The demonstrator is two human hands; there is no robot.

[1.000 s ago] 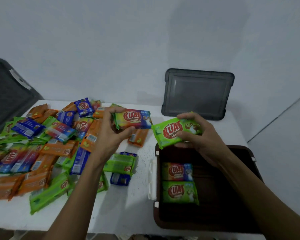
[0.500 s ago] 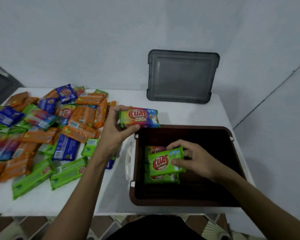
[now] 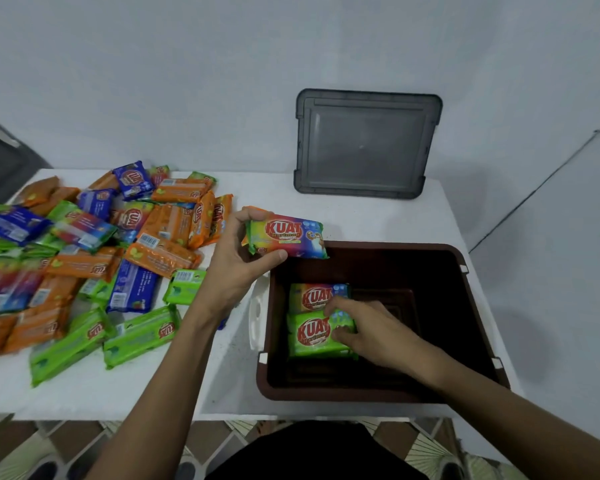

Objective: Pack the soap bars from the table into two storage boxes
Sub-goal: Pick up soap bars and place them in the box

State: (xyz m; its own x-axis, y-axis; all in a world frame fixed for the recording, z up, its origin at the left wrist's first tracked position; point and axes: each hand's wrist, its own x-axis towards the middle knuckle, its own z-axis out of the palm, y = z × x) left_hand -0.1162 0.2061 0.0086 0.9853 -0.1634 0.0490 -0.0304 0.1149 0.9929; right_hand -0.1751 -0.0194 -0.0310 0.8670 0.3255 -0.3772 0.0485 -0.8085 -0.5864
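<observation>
Clearly the brown box (image 3: 465, 271) is the place to reckon from, standing open at the near right corner of the white table (image 3: 361, 216). Inside it, against its left wall, the right hand (image 3: 371, 329) reaches down with thumb and fingers closed on the right end of a green soap bar (image 3: 312, 334), which lies flat at the near end of a row. I judge the hand is seating that bar squarely so the row stays tight and leaves floor room for more. Just beyond it, also against the left wall, lies a rainbow-wrapped bar (image 3: 312, 296), partly covered. So two bars show in the box from above; whether another lies beneath the green one I cannot tell.

Above the box's far left corner the left hand (image 3: 236, 265) pinches a second rainbow bar (image 3: 288, 237) by its left end, label up and level, the thumb below and fingers over the top. Held there, it looks ready to go in as soon as the right hand clears.

Left of the box, the loose pile of soap bars (image 3: 94, 258) spreads across the table: orange, green, blue and rainbow wrappers, overlapping, well over twenty, too jumbled and blurred at the edge for a firm count. One grey lid (image 3: 366, 143) leans upright against the wall behind the box. Only one box is plainly in view; a dark shape (image 3: 0, 161) at the far left edge may be a second box or its lid. Most of the packing remains.
</observation>
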